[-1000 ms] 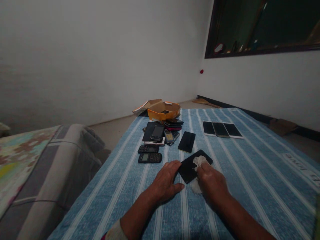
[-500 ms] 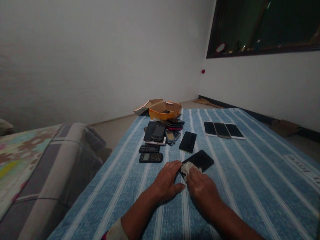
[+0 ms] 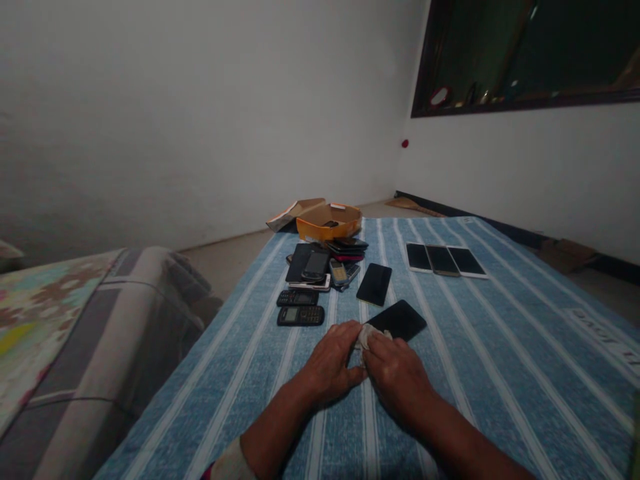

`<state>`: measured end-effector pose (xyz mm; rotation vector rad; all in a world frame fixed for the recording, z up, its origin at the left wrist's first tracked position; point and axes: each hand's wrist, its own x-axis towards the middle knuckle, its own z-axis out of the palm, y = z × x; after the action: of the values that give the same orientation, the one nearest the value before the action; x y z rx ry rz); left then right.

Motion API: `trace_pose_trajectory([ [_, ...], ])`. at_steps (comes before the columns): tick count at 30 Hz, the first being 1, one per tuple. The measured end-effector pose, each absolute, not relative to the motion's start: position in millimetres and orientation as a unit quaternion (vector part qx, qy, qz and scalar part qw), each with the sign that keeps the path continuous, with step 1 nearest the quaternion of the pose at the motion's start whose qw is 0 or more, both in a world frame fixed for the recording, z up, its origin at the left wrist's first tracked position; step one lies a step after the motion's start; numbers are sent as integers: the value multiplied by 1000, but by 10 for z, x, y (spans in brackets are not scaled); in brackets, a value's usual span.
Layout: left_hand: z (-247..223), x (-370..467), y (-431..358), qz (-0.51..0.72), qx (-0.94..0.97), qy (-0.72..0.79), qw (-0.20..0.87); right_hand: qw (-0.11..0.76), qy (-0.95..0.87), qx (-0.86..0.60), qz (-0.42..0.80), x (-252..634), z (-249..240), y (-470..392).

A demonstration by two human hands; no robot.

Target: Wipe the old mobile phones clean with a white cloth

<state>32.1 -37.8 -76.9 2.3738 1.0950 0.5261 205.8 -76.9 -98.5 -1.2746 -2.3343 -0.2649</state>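
Note:
A black smartphone (image 3: 401,320) lies flat and slanted on the striped blue cloth, screen up. My left hand (image 3: 334,363) holds its near left end, fingers along the edge and thumb apart below. My right hand (image 3: 397,370) is closed on a crumpled whitish wiping cloth (image 3: 369,333), pressed to that same end of the phone. The two hands nearly touch, hiding the phone's near corner. Just beyond lies another dark smartphone (image 3: 375,284). Two black keypad phones, one upper (image 3: 297,298) and one lower (image 3: 301,316), sit left of it.
A pile of phones (image 3: 301,263) stands farther back, before an open orange box (image 3: 327,231). Three smartphones (image 3: 444,261) lie side by side at the right. The striped blue cloth (image 3: 500,347) covers the surface. A grey draped piece of furniture (image 3: 145,300) is at the left.
My right hand and the wiping cloth have shifted slightly left along the smartphone, toward my left hand. My left hand stays at the phone's end.

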Motion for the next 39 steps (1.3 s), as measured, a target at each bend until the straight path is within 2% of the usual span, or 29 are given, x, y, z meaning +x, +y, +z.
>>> trace_pose_trajectory([
  [6, -747, 321, -396, 205, 851, 409, 258, 226, -845, -482, -57, 1980, -873, -583],
  [24, -880, 290, -392, 239, 849, 400, 249, 260, -852, -448, -76, 1896, -973, -491],
  [31, -884, 295, -381, 251, 851, 392, 244, 249, -846, -464, -81, 1865, -985, -458],
  [39, -878, 271, -391, 207, 847, 418, 254, 260, -833, -480, -93, 1987, -1042, -540],
])
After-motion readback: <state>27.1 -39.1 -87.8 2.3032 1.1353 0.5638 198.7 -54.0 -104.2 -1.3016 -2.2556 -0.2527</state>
